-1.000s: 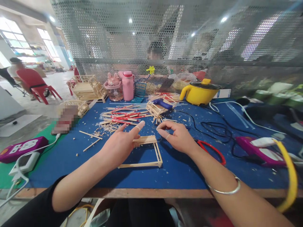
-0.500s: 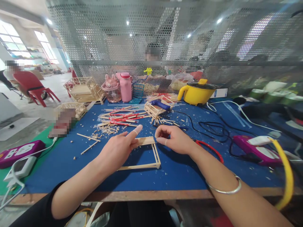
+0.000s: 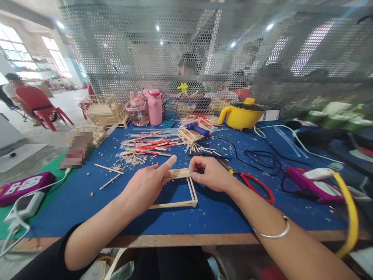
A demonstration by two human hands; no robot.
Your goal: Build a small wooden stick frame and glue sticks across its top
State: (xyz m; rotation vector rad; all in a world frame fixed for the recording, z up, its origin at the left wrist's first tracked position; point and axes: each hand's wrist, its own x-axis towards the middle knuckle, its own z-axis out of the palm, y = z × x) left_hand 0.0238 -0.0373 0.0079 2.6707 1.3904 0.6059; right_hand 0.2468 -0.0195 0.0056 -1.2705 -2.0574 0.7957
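A square frame of thin wooden sticks (image 3: 186,194) lies on the blue table mat (image 3: 221,214) in front of me. My left hand (image 3: 145,182) grips the frame's far left corner, index finger stretched out over the top bar. My right hand (image 3: 208,173) pinches the frame's far right corner with thumb and fingers. A heap of loose sticks (image 3: 145,146), some red, lies just beyond my hands.
Red-handled pliers (image 3: 253,184) lie right of my right hand. A purple tool (image 3: 314,182) with cables sits at the right, a yellow pot (image 3: 243,114) and pink bottles (image 3: 154,107) at the back. Stick-built models (image 3: 103,109) stand at the back left. A person sits behind the mesh screen.
My right hand has moved left and closed on the frame's far right corner. The left hand has stayed on the frame.
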